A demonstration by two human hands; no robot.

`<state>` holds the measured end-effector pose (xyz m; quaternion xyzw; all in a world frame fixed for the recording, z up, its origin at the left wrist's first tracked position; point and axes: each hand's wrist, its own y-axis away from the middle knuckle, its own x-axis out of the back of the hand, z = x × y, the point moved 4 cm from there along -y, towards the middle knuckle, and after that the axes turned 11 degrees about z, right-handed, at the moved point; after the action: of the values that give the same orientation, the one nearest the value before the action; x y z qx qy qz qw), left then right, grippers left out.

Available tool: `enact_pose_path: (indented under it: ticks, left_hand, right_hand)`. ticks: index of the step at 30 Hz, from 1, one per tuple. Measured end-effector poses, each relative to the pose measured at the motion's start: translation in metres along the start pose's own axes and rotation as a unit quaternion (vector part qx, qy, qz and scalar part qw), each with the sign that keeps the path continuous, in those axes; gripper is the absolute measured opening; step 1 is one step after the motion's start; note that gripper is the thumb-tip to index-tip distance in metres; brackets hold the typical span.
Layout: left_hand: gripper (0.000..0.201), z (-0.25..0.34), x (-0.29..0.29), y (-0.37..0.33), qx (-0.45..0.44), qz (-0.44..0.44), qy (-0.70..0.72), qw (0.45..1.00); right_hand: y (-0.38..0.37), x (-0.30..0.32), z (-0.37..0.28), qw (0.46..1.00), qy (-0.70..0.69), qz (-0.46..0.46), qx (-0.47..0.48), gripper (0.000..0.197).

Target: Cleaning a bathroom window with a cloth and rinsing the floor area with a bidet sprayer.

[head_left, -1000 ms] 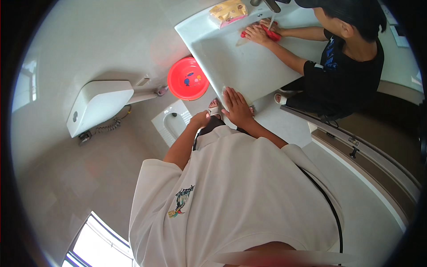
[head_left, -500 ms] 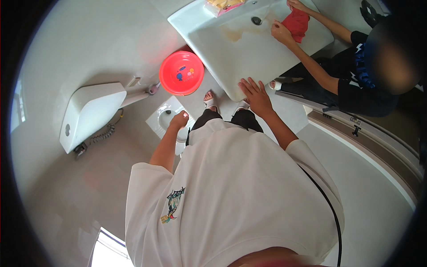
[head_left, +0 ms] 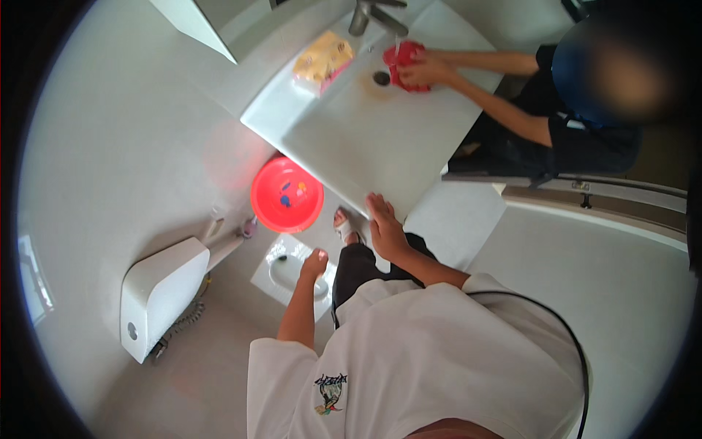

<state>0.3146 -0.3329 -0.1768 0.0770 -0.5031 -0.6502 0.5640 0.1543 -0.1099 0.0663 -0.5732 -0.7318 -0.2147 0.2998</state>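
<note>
The sink looks smooth and glossy, the faucet metal, the basin shiny plastic.

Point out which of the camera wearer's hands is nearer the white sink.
The right hand, which overlaps the near edge of the sink in view; the left hand is apart from it, seen against the squat toilet.

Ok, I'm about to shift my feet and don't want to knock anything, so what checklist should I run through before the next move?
1. Left hand empty: cannot tell, its fingers are mostly hidden.
2. Right hand empty: ok, open at the near edge of the sink.
3. Co-worker's hands free: not ok, both on the red cloth.
4. Red basin upright: ok, its inside faces up.
5. Yellow pack apart from the tap: ok, a gap shows.
</note>
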Motion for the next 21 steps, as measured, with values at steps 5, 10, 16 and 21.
enact_pose_path:
  ticks: [5,10,16,21]
  left_hand:
    - [0.037,0.048,0.022,-0.010,-0.032,0.020,-0.019,0.999]
    - [0.033,0.071,0.049,-0.014,-0.073,0.074,0.018,0.994]
    - [0.027,0.069,0.067,0.023,-0.049,0.159,0.302,0.939]
    - [0.044,-0.062,0.027,0.077,0.077,0.118,0.005,0.990]
  right_hand:
    - [-0.030,-0.018,-0.020,0.996,0.006,0.047,0.073,0.063]
    - [-0.072,-0.039,-0.036,0.989,0.005,0.028,0.147,0.060]
    - [-0.054,-0.014,-0.026,0.979,0.072,0.014,0.190,0.063]
    - [0.003,0.054,0.008,0.947,0.117,-0.101,0.280,0.060]
